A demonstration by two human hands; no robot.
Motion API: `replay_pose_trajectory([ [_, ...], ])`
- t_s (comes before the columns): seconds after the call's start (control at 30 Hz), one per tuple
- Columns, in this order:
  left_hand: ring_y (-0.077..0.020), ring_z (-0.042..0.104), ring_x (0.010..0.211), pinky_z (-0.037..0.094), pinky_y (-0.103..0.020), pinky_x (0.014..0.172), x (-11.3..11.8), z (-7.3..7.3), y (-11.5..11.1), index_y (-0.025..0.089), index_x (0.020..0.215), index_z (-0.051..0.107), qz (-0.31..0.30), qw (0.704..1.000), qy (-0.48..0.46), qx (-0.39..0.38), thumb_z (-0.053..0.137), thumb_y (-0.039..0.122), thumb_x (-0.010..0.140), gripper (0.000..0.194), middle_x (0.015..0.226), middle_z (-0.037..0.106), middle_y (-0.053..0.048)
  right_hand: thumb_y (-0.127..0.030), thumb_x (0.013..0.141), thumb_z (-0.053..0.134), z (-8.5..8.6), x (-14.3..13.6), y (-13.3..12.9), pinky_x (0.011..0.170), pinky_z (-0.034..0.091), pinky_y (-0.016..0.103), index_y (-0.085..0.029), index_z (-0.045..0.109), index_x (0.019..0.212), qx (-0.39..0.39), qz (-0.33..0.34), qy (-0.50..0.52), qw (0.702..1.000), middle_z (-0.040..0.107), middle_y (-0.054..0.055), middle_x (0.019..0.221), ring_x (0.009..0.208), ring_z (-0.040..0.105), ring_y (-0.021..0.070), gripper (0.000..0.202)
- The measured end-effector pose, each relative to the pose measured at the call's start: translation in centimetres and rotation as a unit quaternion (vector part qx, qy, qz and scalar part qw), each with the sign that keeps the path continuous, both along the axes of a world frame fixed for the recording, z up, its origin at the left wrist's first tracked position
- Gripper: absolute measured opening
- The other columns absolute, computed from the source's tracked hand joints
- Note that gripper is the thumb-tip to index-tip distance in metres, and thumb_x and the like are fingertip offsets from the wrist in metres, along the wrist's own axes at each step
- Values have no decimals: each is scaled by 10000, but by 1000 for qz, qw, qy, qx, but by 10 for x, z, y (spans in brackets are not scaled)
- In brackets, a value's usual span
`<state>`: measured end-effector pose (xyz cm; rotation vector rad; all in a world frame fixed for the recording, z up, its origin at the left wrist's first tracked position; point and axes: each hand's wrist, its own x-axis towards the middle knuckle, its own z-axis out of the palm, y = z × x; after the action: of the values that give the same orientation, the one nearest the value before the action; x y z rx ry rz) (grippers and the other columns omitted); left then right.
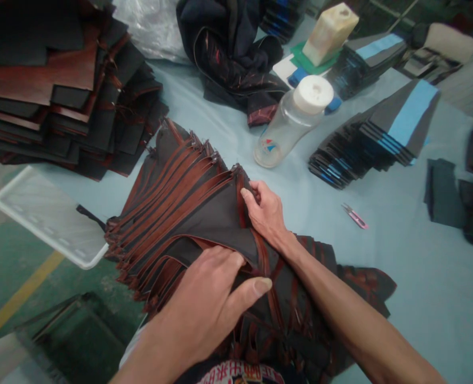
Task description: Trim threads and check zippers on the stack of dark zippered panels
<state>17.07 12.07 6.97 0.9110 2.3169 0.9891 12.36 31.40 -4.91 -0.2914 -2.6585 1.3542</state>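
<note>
A thick row of overlapping dark grey and brown sewn fabric panels (214, 200) fans out in front of me, with frayed thread ends along the far edges. My right hand (265, 209) pinches the far right corner of the front panel, thumb on the near face. Nearer to me, my left hand (216, 293) has its fingers tucked under the fold of that panel, and its thumb lies outside along the brown edge. The fingertips of the left hand are hidden by cloth. More dark panels with brown strips (304, 298) hang below and beside my right forearm.
A tall stack of dark and brown pieces (72, 101) stands at left. On the pale blue table (416, 288) are a clear bottle (280, 130), pink-handled thread snips (355, 216), and bundled black pieces with blue strips (380, 128). A translucent plastic tray (52, 213) juts out at left.
</note>
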Motion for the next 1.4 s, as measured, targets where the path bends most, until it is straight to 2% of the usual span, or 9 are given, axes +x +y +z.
replay_pose_trajectory([
  [0.1,-158,628,616,456,-279,606,-27,15,-24,227,685,606,121,991,-49,-15,437,394,1098,476,654,666,11,-443,1033,518,7,18,-2,758,467,331,-218,664,1077,-39,23,21,999,705,22,868,780,632,199,272],
  [0.17,-183,688,764,500,-289,706,-50,5,-28,214,893,694,195,981,2,-11,495,380,1063,310,837,749,-12,-413,1049,504,13,26,-2,766,476,327,-219,662,1036,-57,42,21,997,702,18,859,787,640,191,251],
  [0.4,-246,722,1105,525,-370,1052,-100,-57,-5,120,1180,739,132,988,75,17,412,196,976,392,1159,791,-106,-345,1071,493,25,44,4,797,498,313,-203,693,1093,-72,88,30,993,746,34,929,848,691,187,246],
  [0.5,-268,695,1203,502,-403,1120,-100,-69,-6,99,1226,734,108,991,78,-12,387,154,920,466,1250,776,-134,-331,1069,495,26,50,4,812,499,319,-197,710,1134,-61,103,26,992,779,60,1009,893,716,199,262],
  [0.63,-297,668,1252,480,-441,1149,-95,-81,-13,86,1219,732,88,990,100,-38,380,195,962,449,1301,758,-160,-369,1067,501,28,54,5,679,460,305,-197,732,995,-52,103,-17,993,734,23,794,701,675,174,297],
  [0.8,-319,709,1079,522,-437,984,-91,-91,-12,166,1124,762,133,978,136,-85,504,339,1005,332,1183,802,-108,-358,1056,525,29,59,5,699,500,305,-197,764,1095,-38,105,-22,993,802,42,894,765,733,188,291],
  [1.17,-293,718,963,383,-376,698,-83,-92,5,238,865,660,226,944,158,-181,531,298,1000,196,958,790,-61,-310,1066,565,30,79,-4,778,589,315,-204,720,1300,104,112,55,987,831,89,1179,880,805,209,300],
  [1.33,-285,714,955,361,-375,687,-76,-93,12,237,832,612,253,936,162,-183,514,274,998,196,969,787,-57,-314,1043,630,34,78,-3,662,529,316,-209,697,875,117,130,115,978,756,32,762,688,700,182,210],
  [1.4,-288,714,953,361,-374,680,-75,-94,14,236,851,622,271,930,160,-188,503,282,1003,198,983,788,-64,-296,1044,619,37,78,-5,741,546,356,-217,659,835,144,133,149,969,758,67,864,813,703,214,227],
])
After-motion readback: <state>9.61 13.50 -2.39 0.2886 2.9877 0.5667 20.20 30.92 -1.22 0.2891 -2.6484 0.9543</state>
